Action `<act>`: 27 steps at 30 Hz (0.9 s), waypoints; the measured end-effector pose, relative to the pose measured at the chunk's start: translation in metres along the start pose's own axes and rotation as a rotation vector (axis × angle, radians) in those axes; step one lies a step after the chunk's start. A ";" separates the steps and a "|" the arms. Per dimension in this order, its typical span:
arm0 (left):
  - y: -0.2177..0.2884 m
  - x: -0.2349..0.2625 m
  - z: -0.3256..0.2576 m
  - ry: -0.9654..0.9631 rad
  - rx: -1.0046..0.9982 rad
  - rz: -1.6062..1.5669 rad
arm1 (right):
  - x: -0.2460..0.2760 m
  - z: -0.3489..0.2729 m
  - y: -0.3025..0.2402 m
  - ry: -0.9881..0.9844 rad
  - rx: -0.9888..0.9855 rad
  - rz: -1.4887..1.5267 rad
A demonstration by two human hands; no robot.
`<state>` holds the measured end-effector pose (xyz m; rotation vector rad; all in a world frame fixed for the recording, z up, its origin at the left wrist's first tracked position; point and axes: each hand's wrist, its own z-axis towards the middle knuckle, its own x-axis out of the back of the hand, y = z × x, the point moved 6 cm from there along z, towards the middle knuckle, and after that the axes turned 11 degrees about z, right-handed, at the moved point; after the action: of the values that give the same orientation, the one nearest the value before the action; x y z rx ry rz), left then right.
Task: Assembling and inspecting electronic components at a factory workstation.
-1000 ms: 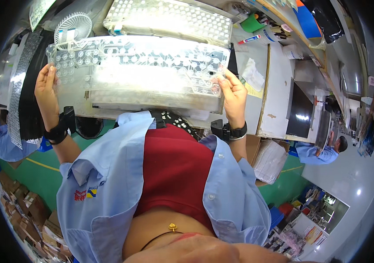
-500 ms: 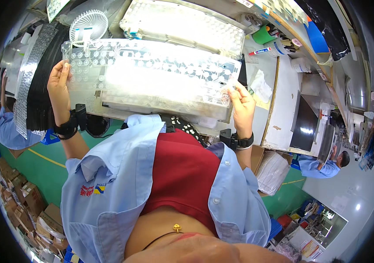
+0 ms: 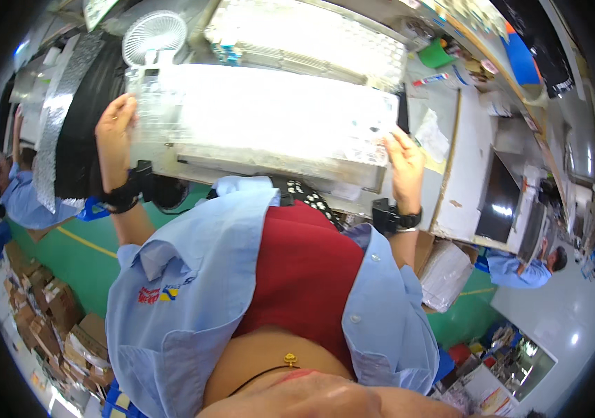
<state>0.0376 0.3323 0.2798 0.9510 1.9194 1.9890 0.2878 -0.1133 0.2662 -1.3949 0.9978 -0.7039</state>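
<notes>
A thin clear plastic sheet with a printed circuit-like pattern, which looks like a keyboard membrane [image 3: 263, 115], is stretched out above the bench in front of me. Its middle is washed out by bright light. My left hand [image 3: 114, 136] pinches the sheet's left edge between thumb and fingers. At the lower right corner, my right hand [image 3: 405, 164] grips it the same way. Just beyond the sheet lies a stack of similar clear sheets [image 3: 311, 35], brightly lit. Below the held sheet shows the front edge of a pale frame or panel [image 3: 276, 166].
A small white fan [image 3: 155, 38] stands behind the sheet's left end. Black and silvery sheets [image 3: 81, 125] hang at left. At right are a green cup [image 3: 433, 54], a red-and-white marker [image 3: 430, 79] and crumpled white paper [image 3: 433, 136]. Co-workers in blue sit at both sides.
The whole view has shifted, so everything appears slightly further right. Both hands keep their hold on the sheet's ends. The sheet's pattern now looks blurred and more washed out by glare.
</notes>
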 end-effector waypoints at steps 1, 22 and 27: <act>-0.001 -0.006 -0.002 -0.068 0.021 -0.017 | 0.009 0.000 0.001 0.022 0.010 -0.054; 0.009 -0.067 -0.034 -0.429 0.229 -0.352 | 0.075 0.013 -0.012 0.178 0.023 -0.057; 0.015 -0.075 -0.037 -0.471 0.202 -0.321 | 0.096 0.007 -0.001 0.178 0.027 -0.032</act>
<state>0.0779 0.2576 0.2740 0.9760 1.8732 1.2780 0.3370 -0.1946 0.2518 -1.3446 1.1025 -0.8745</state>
